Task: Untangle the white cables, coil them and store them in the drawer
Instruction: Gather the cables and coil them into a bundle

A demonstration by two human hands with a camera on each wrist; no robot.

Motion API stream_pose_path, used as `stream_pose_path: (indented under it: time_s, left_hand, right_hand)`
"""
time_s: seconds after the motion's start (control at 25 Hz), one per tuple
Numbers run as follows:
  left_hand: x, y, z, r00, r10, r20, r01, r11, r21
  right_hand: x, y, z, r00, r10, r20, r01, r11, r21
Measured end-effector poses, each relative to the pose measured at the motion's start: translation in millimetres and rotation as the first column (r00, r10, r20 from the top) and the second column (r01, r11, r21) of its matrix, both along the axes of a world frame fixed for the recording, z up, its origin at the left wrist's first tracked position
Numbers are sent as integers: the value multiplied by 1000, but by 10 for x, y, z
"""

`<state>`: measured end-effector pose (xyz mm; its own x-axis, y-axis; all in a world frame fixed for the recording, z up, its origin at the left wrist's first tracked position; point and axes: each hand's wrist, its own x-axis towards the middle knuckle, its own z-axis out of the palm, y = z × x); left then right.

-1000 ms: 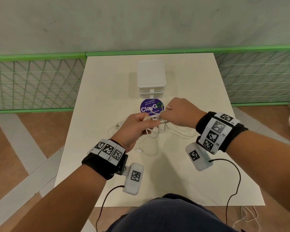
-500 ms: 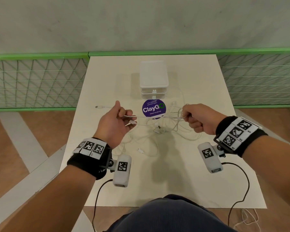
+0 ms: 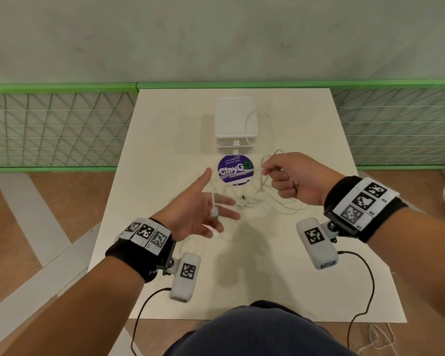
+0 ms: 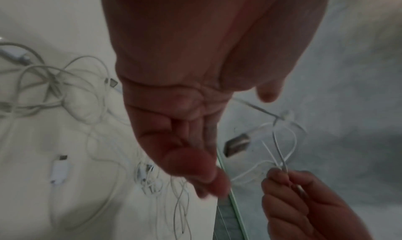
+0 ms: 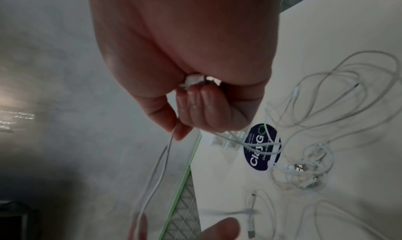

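The right hand (image 3: 297,179), right of centre in the head view, is clenched and pinches one strand of the thin white cables (image 3: 265,199), whose main tangle lies on the cream table (image 3: 165,129) at mid-frame, below the round purple sticker (image 3: 235,170). The left hand (image 3: 199,210) is spread, grasping nothing; a white plug (image 3: 214,213) shows in front of its palm. One loop is draped over the small white plastic drawer unit (image 3: 235,116) at upper centre, both drawers closed. Pulling hard could tighten the knot, drag the unit, or whip a plug off the table.
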<state>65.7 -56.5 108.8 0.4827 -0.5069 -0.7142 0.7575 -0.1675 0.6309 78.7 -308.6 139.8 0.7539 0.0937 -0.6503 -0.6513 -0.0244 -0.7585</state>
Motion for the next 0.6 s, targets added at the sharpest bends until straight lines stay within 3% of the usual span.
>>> stream_pose_path:
  time_s: [0.08, 0.24, 0.4, 0.52, 0.6]
  left_hand:
    - [-12, -42, -14, 998, -55, -5, 55, 998, -30]
    - [-24, -87, -77, 946, 71, 317, -108, 989, 100]
    - [26, -108, -119, 876, 179, 447, -273, 950, 154]
    - [25, -168, -134, 767, 93, 635, -291, 932, 215]
    - [26, -265, -115, 751, 44, 659, -230, 953, 199]
  right_hand:
    - [8, 51, -3, 999, -24, 24, 25, 999, -32]
    - [4, 26, -72, 996, -86, 28, 88, 994, -58]
    - [-20, 40, -59, 1000, -24, 6, 25, 998, -51]
    - [-34, 91, 52, 997, 73, 26, -72, 997, -22]
    - [-37, 115, 135, 990, 130, 60, -132, 991, 26]
